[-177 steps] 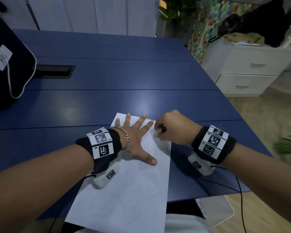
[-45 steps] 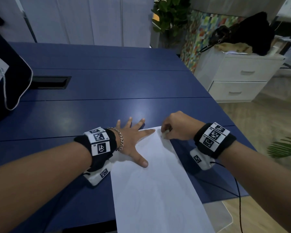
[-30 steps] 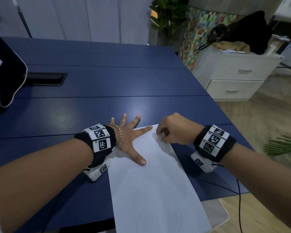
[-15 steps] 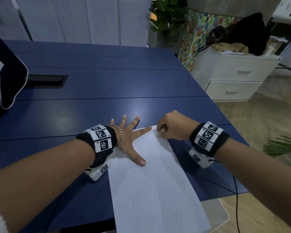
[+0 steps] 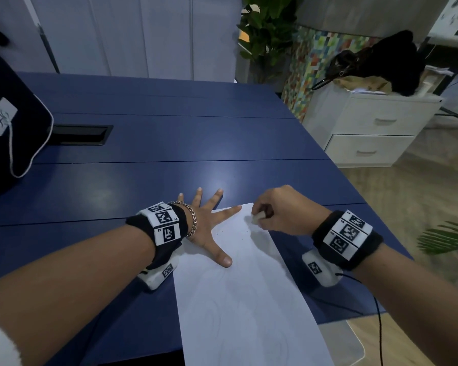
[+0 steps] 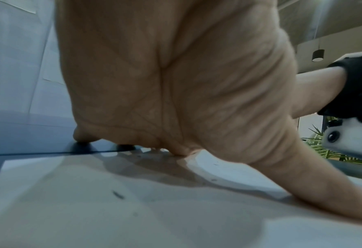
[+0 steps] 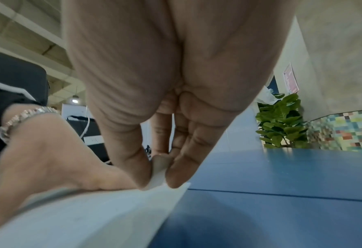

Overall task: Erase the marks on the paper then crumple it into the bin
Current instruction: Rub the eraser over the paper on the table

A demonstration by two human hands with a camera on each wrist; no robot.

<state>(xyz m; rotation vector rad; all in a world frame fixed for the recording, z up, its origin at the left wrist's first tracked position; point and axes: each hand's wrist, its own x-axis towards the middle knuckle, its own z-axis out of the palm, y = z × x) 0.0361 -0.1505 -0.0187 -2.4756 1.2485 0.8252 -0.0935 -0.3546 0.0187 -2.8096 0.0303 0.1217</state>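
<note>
A white sheet of paper (image 5: 246, 294) lies on the blue table (image 5: 169, 143) and hangs over its near edge; faint pencil lines and small dark crumbs show on it (image 6: 116, 194). My left hand (image 5: 209, 228) lies flat with spread fingers, pressing the sheet's far left corner; the palm (image 6: 175, 75) fills the left wrist view. My right hand (image 5: 278, 210) pinches a small white eraser (image 5: 258, 217) between thumb and fingers. The eraser (image 7: 157, 174) touches the paper (image 7: 80, 218) at its far right corner. No bin is identifiable.
A black bag (image 5: 8, 122) with a white tag sits at the table's left. A dark cable slot (image 5: 82, 134) is set into the tabletop. A white drawer cabinet (image 5: 370, 128) and a potted plant (image 5: 265, 35) stand to the right, past the table edge.
The right hand has kept rubbing the eraser in small strokes at the far right corner. Since 5.9 s ago the sheet has turned clockwise; the left hand stays pressed on it.
</note>
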